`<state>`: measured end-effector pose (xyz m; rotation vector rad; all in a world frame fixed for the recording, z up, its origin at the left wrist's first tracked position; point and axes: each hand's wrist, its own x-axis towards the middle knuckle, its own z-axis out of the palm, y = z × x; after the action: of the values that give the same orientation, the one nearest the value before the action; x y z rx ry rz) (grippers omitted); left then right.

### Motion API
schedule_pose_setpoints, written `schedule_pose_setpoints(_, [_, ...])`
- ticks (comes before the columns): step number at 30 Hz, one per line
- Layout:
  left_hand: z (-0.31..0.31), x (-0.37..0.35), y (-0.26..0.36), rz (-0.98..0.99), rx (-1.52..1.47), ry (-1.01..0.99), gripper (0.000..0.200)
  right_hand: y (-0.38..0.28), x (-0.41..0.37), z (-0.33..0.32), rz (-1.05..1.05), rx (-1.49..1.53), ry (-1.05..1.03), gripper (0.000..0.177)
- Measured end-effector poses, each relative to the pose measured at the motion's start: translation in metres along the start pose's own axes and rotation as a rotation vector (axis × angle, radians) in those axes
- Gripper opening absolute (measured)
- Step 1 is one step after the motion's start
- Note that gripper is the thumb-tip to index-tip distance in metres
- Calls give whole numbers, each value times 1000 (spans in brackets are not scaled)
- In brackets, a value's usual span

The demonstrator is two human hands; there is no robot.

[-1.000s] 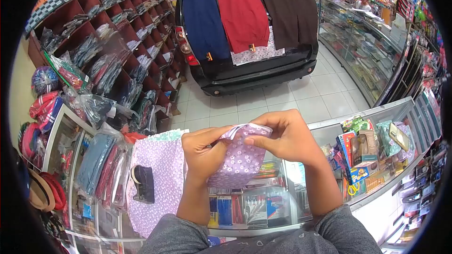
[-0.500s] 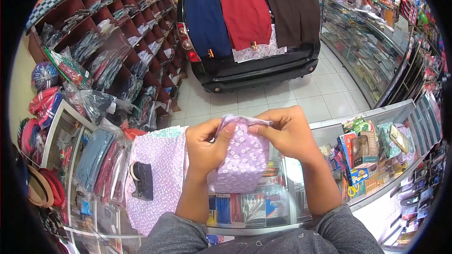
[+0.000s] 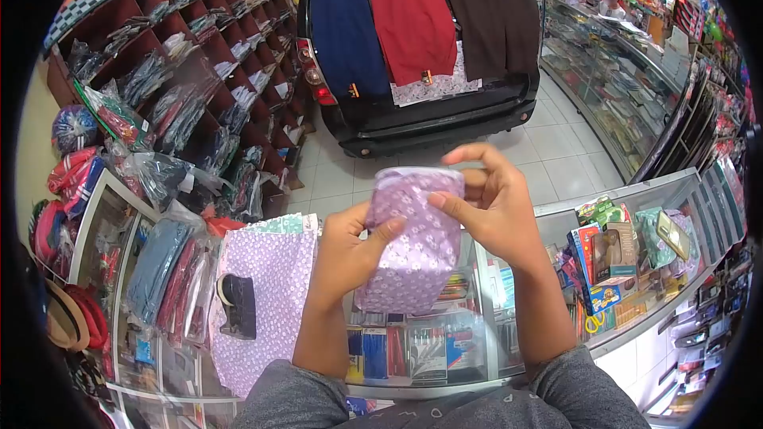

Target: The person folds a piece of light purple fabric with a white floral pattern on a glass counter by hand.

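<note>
Between my hands, above the glass counter, is a lilac package of wrapping paper [image 3: 413, 250] printed with small white flowers. My left hand [image 3: 354, 250] grips its left side, thumb on the front and fingers partly hidden behind. My right hand [image 3: 493, 210] pinches the upper right edge with the thumb in front; its index finger is lifted away. Whether anything is inside the package cannot be seen. To the left, a black tape dispenser [image 3: 240, 314] with a roll of tape rests on flat sheets of matching lilac floral paper [image 3: 278, 294].
The glass display counter [image 3: 501, 334] runs below my hands. Small boxes [image 3: 616, 254], yellow-handled scissors [image 3: 594, 322] and a phone [image 3: 674, 236] lie to the right. Bagged clothes [image 3: 163, 270] are stacked left. Beyond stands a black car [image 3: 437, 123] draped with trousers; a person sits far right.
The package has tipped so more of its upper edge shows. My right hand has shifted up and right, its index finger lifting; my left hand has slid slightly lower along the side.
</note>
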<state>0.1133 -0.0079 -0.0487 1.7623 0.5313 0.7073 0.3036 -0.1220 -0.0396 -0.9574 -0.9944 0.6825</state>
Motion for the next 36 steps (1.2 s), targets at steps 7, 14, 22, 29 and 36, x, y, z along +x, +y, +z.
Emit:
schedule_pose_setpoints(7, [-2,1,-1,200,-164,215,31,7,2,-2,-195,-253,-159,30])
schedule_pose_setpoints(14, [19,8,5,389,-335,337,33,9,-1,9,-163,-254,-42,19])
schedule_pose_setpoints(22, [-1,10,-7,326,-92,376,22,7,3,3,-208,-269,38,18])
schedule_pose_setpoints(29, [0,10,-10,330,-136,301,14,9,3,6,-231,-293,-3,18])
schedule_pose_setpoints(36, [4,5,0,221,-200,336,13,7,2,7,-147,-285,-15,18])
